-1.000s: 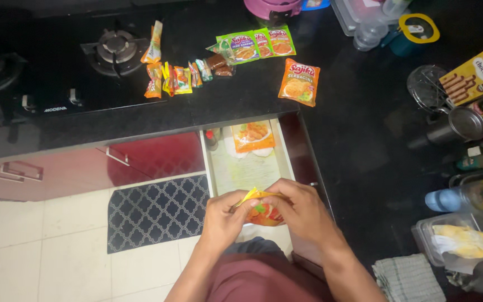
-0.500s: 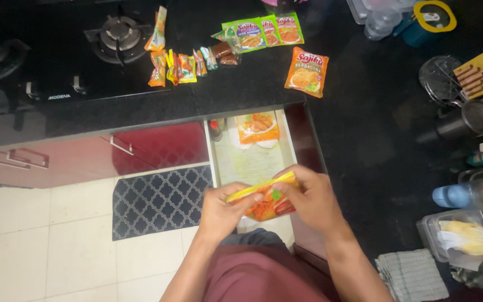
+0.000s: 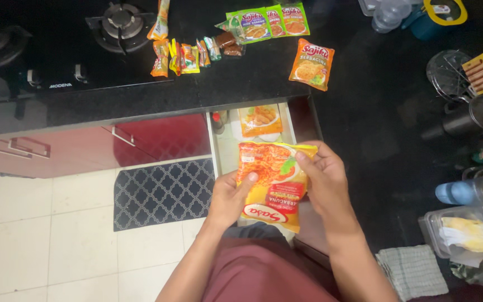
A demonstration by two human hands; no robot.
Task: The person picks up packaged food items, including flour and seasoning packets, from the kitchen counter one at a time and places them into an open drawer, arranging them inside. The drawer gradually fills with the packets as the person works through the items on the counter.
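You've got two hands — left hand, right hand — on one orange seasoning packet; one similar packet in the drawer; one orange packet alone on the counter.

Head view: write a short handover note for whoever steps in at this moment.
Left hand and right hand both hold an orange-and-yellow packet flat, face up, over the open drawer.
One similar packet already lies in the drawer.
Left on the black counter: an orange packet, green packets and small sachets beside the gas burner.
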